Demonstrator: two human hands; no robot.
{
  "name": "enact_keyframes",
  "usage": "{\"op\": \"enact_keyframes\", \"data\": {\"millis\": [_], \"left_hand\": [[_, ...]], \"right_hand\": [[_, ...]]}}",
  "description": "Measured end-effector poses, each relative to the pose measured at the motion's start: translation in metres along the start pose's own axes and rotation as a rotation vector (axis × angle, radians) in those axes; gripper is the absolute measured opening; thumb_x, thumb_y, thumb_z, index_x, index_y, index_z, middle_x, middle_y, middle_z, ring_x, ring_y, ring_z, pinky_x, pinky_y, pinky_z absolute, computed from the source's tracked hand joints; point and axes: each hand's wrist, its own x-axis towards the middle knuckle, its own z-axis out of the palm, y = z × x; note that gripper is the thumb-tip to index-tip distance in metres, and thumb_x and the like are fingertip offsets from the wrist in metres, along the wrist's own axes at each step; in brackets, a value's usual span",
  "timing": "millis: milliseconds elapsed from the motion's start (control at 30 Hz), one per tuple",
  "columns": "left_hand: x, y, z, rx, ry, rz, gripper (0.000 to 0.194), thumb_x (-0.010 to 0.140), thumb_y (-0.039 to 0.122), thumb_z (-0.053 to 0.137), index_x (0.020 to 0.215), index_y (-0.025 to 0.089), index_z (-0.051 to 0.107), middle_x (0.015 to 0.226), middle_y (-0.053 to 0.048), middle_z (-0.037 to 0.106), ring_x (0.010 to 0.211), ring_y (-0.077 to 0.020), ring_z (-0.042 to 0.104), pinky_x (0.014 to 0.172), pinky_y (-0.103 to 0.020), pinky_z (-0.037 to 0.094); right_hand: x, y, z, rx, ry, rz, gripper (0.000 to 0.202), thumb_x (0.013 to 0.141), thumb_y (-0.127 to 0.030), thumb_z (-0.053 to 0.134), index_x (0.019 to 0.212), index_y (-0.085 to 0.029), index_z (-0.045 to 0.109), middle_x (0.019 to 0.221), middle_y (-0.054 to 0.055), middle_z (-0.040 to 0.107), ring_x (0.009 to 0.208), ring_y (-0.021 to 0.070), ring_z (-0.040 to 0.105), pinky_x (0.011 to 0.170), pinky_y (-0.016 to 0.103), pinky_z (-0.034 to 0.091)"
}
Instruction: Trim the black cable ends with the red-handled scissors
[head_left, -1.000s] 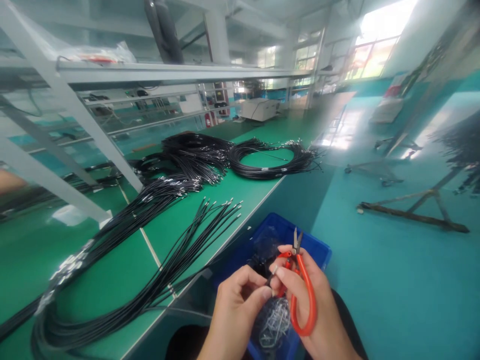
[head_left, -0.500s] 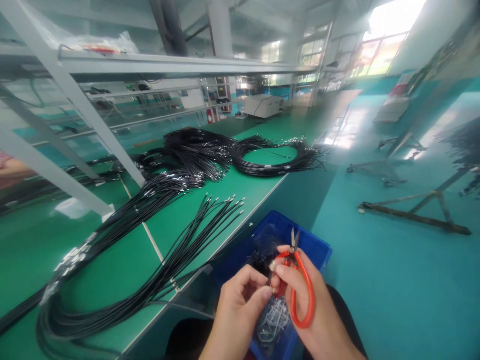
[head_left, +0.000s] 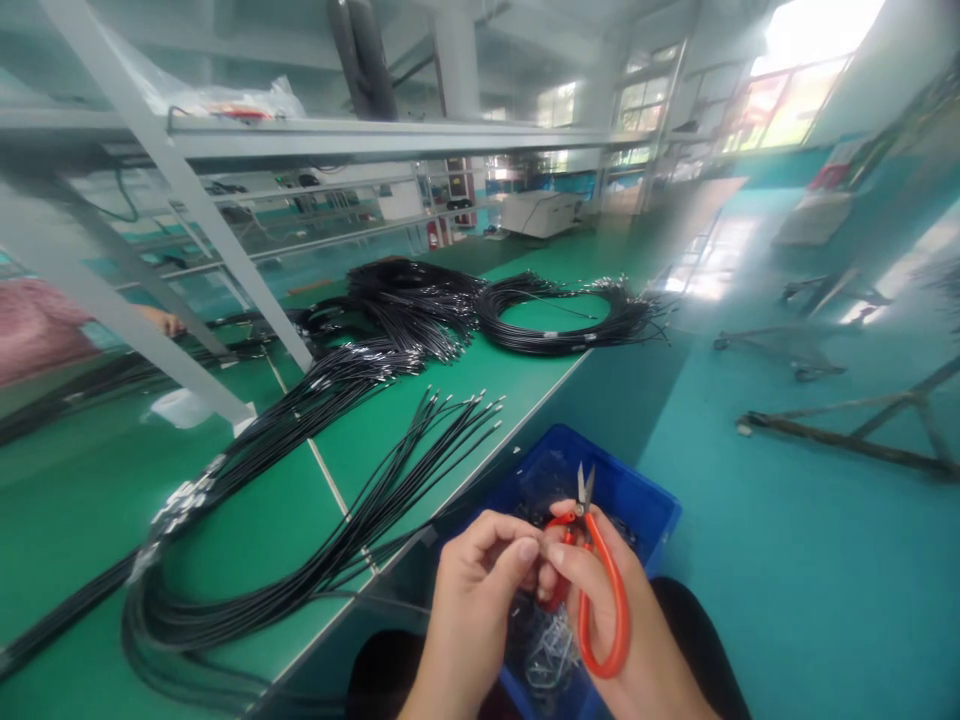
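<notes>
Red-handled scissors (head_left: 615, 610) rest in my right hand (head_left: 600, 590), their blades parted and pointing up. The thumb and fingers of that hand are pinched together beside the handles. My left hand (head_left: 484, 590) is closed in a pinch, its fingertips meeting those of my right hand; whatever lies between them is too small to make out. Below both hands sits a blue bin (head_left: 645, 500) with clear plastic bits (head_left: 551, 650) and dark items inside. A bundle of black cables (head_left: 330, 560) with pale tips curves over the green table (head_left: 420, 420) at the left.
More black cables (head_left: 420, 300) lie farther back beside a coiled bundle (head_left: 547, 340). A metal shelf frame (head_left: 187, 200) stands over the table. A person in a pink sleeve (head_left: 45, 325) is at the far left. Wheeled stands (head_left: 840, 440) are on the floor at the right.
The view has shifted, so the table and cables appear farther right. My fingertips have come together, and the small pale piece between them no longer shows. More of the pink sleeve is visible.
</notes>
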Motion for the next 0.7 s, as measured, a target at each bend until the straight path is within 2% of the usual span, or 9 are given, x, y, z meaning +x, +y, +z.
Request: {"op": "enact_keyframes", "data": {"millis": [67, 200, 367, 433, 533, 600, 700], "left_hand": [[0.0, 0.0, -0.002, -0.066, -0.02, -0.012, 0.012, 0.078, 0.024, 0.059, 0.071, 0.015, 0.059, 0.057, 0.0, 0.06, 0.054, -0.0123, 0.053, 0.057, -0.024, 0.044], [0.0, -0.002, -0.001, -0.191, 0.022, -0.04, 0.01, 0.078, 0.022, 0.059, 0.071, 0.015, 0.057, 0.058, 0.003, 0.055, 0.054, -0.0096, 0.049, 0.055, -0.021, 0.04], [0.004, -0.006, -0.001, -0.212, -0.077, -0.03, 0.01, 0.079, 0.021, 0.06, 0.074, 0.016, 0.053, 0.06, 0.002, 0.055, 0.054, -0.0102, 0.049, 0.056, -0.023, 0.041], [0.005, -0.006, -0.005, -0.194, -0.057, -0.011, 0.011, 0.08, 0.021, 0.058, 0.072, 0.016, 0.052, 0.062, 0.002, 0.053, 0.056, -0.0101, 0.049, 0.057, -0.023, 0.041], [0.004, -0.005, -0.012, 0.038, 0.049, 0.07, 0.009, 0.08, 0.019, 0.056, 0.072, 0.017, 0.052, 0.069, 0.001, 0.052, 0.061, -0.0114, 0.05, 0.061, -0.024, 0.044], [0.002, -0.003, -0.014, 0.342, 0.146, 0.203, 0.003, 0.081, 0.017, 0.053, 0.079, 0.018, 0.055, 0.077, -0.001, 0.054, 0.068, -0.0139, 0.054, 0.065, -0.025, 0.045], [-0.001, -0.002, -0.013, 0.796, 0.197, 0.444, 0.016, 0.083, 0.013, 0.049, 0.09, 0.021, 0.061, 0.093, -0.006, 0.057, 0.079, -0.0163, 0.057, 0.071, -0.026, 0.045]], "right_hand": [[0.001, 0.001, -0.002, 0.009, -0.001, -0.004, 0.023, 0.074, -0.019, 0.065, 0.092, -0.023, 0.051, 0.063, -0.005, 0.054, 0.056, 0.0115, 0.051, 0.057, 0.023, 0.042], [0.001, 0.003, -0.004, 0.05, 0.009, 0.013, 0.025, 0.074, -0.017, 0.065, 0.095, -0.023, 0.05, 0.067, -0.004, 0.056, 0.058, 0.0121, 0.053, 0.058, 0.024, 0.043], [0.002, 0.005, -0.006, 0.081, -0.02, 0.032, 0.021, 0.078, -0.016, 0.061, 0.097, -0.022, 0.052, 0.066, -0.004, 0.057, 0.058, 0.0115, 0.052, 0.055, 0.023, 0.041], [0.004, 0.005, -0.007, 0.109, -0.032, 0.045, 0.021, 0.079, -0.015, 0.06, 0.097, -0.021, 0.053, 0.068, -0.002, 0.06, 0.058, 0.0115, 0.053, 0.055, 0.022, 0.041], [0.008, 0.006, -0.008, 0.141, -0.011, 0.065, 0.02, 0.077, -0.014, 0.061, 0.095, -0.02, 0.055, 0.068, -0.001, 0.061, 0.058, 0.0109, 0.054, 0.056, 0.022, 0.043], [0.01, 0.006, -0.007, 0.154, -0.001, 0.069, 0.019, 0.077, -0.013, 0.062, 0.093, -0.02, 0.056, 0.068, -0.002, 0.06, 0.058, 0.0106, 0.053, 0.056, 0.022, 0.044], [0.01, 0.008, -0.006, 0.17, 0.001, 0.083, 0.018, 0.077, -0.015, 0.063, 0.093, -0.02, 0.056, 0.067, -0.003, 0.058, 0.058, 0.0108, 0.053, 0.055, 0.022, 0.044]]}}
